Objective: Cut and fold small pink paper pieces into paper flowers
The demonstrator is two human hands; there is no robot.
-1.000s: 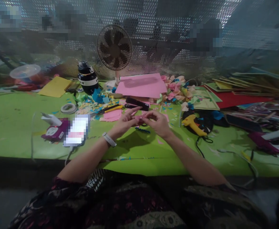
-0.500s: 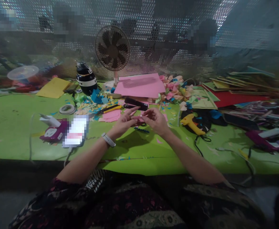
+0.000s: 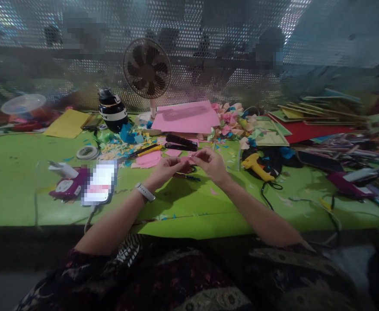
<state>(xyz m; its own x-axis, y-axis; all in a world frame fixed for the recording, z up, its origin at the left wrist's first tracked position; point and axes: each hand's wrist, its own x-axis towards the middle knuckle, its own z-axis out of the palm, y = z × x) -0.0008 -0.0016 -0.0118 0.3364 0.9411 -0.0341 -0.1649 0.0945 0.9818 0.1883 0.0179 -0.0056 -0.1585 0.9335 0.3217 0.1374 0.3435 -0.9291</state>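
Head view: left hand (image 3: 166, 168) and right hand (image 3: 211, 165) pinch a small pink paper (image 3: 186, 160) between them above the tabletop (image 3: 186, 203), in from its front edge; likely light, easily creased, best pinched at its edges. A stapler (image 3: 181, 141) lies beyond.

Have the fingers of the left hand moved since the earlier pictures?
Yes: the left hand has drawn its outstretched fingers back, away from the black stapler.
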